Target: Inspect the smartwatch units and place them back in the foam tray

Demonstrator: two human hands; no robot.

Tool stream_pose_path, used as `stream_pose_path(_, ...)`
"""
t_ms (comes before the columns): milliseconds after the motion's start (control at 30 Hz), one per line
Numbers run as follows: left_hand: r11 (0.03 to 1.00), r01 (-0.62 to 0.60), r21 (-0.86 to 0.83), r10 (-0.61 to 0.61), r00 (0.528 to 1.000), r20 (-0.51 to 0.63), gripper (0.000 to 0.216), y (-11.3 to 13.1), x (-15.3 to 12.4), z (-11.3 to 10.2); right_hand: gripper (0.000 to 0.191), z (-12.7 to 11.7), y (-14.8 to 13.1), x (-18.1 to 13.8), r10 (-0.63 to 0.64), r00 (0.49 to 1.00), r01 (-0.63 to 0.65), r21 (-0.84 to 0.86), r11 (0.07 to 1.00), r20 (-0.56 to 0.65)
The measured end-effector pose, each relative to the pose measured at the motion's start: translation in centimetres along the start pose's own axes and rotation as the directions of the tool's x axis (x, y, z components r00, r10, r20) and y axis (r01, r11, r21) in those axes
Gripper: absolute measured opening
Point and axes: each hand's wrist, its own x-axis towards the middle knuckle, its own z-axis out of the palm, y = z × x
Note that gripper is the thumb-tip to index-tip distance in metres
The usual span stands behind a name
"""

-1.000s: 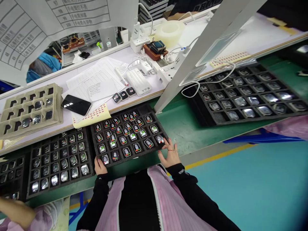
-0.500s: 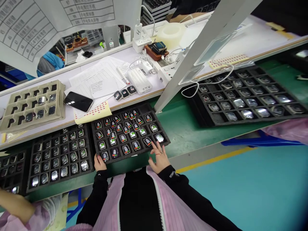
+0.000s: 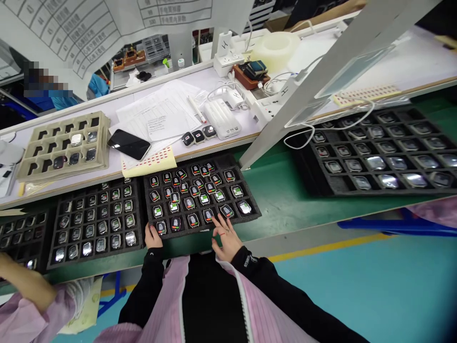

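Observation:
A black foam tray (image 3: 255, 215) sits at the front edge of the green bench, its pockets filled with small smartwatch bodies showing lit screens (image 3: 193, 220). My left hand (image 3: 153, 237) rests on the tray's near left corner, thumb on the rim, fingers curled under the edge. My right hand (image 3: 225, 238) lies at the near edge with fingers spread, fingertips reaching the front row of watches around the middle. Neither hand has lifted a watch.
A second black tray (image 3: 52, 233) of watches lies to the left, a third (image 3: 321, 183) to the right. A beige tray (image 3: 103, 143), phone (image 3: 129, 144), papers (image 3: 167, 109) and power bank (image 3: 224, 119) sit on the raised shelf. A slanted white post (image 3: 307, 90) crosses the bench. Another person's arm (image 3: 24, 286) is at lower left.
My right hand slid leftwards along the tray's front edge, from the right corner to the middle. The left hand stayed at the left corner. The view shifted slightly.

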Motion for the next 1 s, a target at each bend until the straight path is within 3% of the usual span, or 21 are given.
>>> stream_pose_path(267, 1.0, 0.008, -0.028, -0.008, 1.0, 0.016, 0.048, -0.4, -0.2, 0.0, 0.012, 0.4, -0.3, 0.3, -0.058, 0.998, 0.057, 0.019, 0.998, 0.032)
stream_pose_path(667, 0.994, 0.091, -0.054, -0.086, 0.992, 0.092, 0.042, -0.1, -0.6, -0.6, 0.018, 1.9, -3.2, 3.5, -0.164, 0.962, 0.14, 0.122, 0.983, 0.218)
stream_pose_path(1000, 0.992, 0.039, -0.119, -0.016, 0.982, 0.186, 0.063, 0.8, -2.5, -1.5, 0.023, 4.0, -6.2, 5.2, -0.312, 0.88, 0.245, 0.222, 0.944, 0.358)
